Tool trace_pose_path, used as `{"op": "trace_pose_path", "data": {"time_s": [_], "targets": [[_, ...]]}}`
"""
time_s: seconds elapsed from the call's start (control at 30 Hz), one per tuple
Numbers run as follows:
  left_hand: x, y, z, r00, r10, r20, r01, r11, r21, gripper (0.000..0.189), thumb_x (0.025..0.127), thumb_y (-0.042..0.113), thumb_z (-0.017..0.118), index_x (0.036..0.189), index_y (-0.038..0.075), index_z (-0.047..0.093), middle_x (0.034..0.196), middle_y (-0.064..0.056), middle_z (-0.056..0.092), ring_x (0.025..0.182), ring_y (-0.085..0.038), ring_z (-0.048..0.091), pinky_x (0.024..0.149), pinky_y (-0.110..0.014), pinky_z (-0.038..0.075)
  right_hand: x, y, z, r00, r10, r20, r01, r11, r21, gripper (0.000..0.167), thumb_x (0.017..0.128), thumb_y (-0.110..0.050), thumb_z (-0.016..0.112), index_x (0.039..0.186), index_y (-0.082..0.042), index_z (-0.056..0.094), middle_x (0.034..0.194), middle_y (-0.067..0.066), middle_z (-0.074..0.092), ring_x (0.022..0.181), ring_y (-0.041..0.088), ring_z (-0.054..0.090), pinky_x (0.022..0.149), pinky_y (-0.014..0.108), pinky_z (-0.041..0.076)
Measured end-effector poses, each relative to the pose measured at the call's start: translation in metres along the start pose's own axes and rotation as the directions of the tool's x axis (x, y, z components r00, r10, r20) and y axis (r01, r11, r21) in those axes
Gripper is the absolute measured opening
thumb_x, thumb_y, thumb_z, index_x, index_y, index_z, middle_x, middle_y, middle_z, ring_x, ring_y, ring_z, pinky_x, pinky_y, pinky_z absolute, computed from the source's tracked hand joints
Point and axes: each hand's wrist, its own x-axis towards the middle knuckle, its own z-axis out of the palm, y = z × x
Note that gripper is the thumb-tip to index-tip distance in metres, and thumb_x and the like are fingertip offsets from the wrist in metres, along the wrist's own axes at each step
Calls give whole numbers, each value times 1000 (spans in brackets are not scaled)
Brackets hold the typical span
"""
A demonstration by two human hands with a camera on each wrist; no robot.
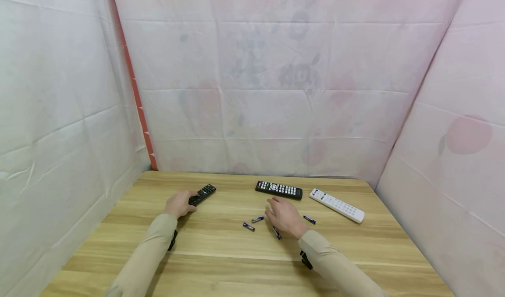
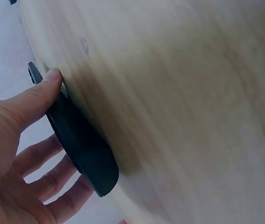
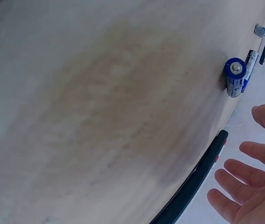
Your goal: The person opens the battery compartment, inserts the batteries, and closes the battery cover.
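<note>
1. Left grip pinches remote at table 10 o'clock.
2. Right grip loosely spread, holds nothing; batteries at its 7 and 9 o'clock.
3. Step: likely taking up remote; next probably calls for right pinching one battery.

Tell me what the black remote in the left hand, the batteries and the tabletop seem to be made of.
Black remote: probably plastic, fairly matte; its back looks smooth and evenly dark.
Batteries: likely metal in a printed blue-and-silver wrap; one shows a bare silvery end.
Tabletop: wood or wood-look laminate, with streaky grain; the pictures don't settle which.
</note>
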Motion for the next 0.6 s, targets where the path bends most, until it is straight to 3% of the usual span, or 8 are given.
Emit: {"op": "trace_pose_path", "data": {"time_s": [0.27, 0.4, 0.6], "targets": [[-3, 5, -6, 996, -85, 14, 85, 996, -29, 63, 75, 20, 85, 132, 5, 60, 128, -22, 62, 111, -42, 61, 87, -57, 52, -1, 3, -1, 1000, -6, -5, 6, 1000, -16, 39, 96, -26, 62, 126, 0, 62, 131, 22, 60, 121, 37, 58, 104, 53, 47], [-3, 8, -8, 995, -97, 23, 97, 995, -23, 63, 77, 19, 84, 133, 5, 59, 130, -23, 61, 113, -42, 60, 88, -57, 52, 1, 4, -3, 999, -26, -25, 25, 999, -20, 36, 94, -24, 65, 122, -1, 64, 127, 20, 63, 117, 37, 60, 101, 52, 49], [-3, 14, -11, 996, -87, 8, 87, 996, 18, 67, 76, 20, 85, 134, 3, 57, 127, -26, 61, 112, -44, 60, 87, -59, 52, 3, 2, -7, 1000, 5, -8, -5, 1000, -11, 36, 94, -27, 65, 123, -4, 65, 128, 18, 63, 116, 35, 62, 100, 51, 51]]}}
